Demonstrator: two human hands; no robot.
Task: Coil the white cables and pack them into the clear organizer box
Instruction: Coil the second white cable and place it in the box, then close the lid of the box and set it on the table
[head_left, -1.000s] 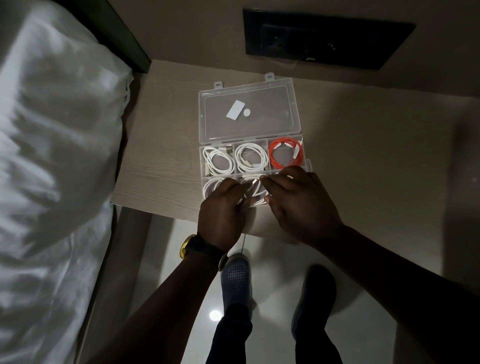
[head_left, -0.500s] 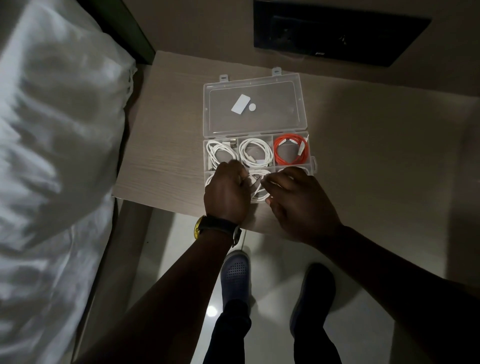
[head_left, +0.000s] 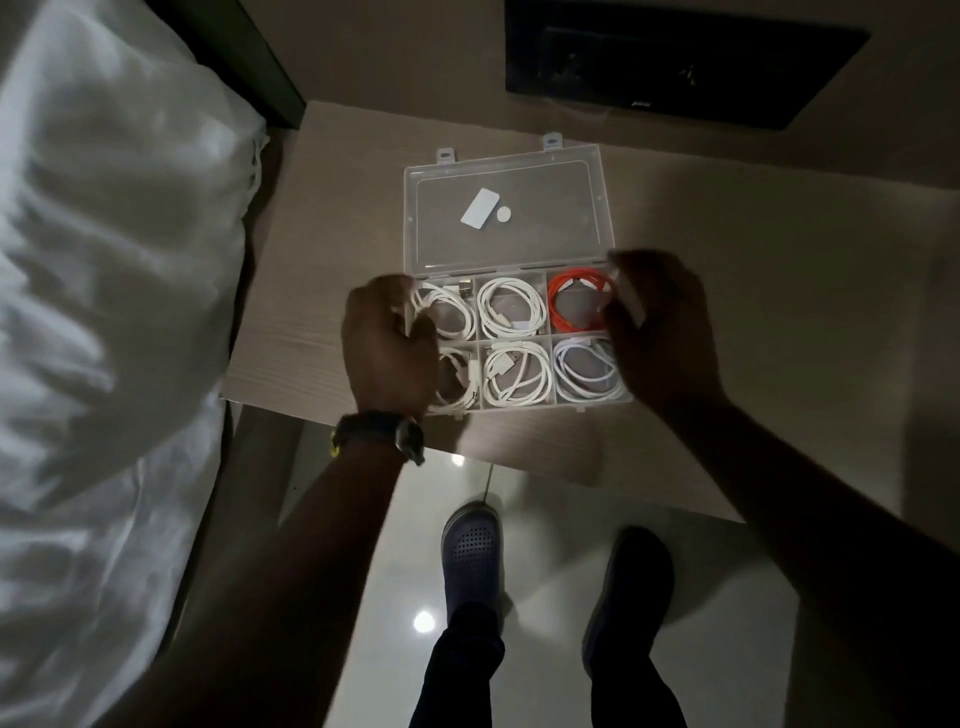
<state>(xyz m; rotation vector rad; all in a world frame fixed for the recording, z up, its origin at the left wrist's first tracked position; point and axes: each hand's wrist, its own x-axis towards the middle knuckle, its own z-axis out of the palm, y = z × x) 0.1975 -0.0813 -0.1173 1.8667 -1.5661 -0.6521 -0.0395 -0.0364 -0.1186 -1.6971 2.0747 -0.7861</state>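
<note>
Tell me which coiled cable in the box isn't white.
The orange cable, coiled in the far right compartment of the organizer box beside the right hand. The other five compartments hold white coils.

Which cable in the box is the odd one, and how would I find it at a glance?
Find the clear box on the wooden table beside the bed, lid folded open behind it. It holds six compartments, in two rows of three. The orange cable is coiled in the far right compartment; every other coil is white.
</note>
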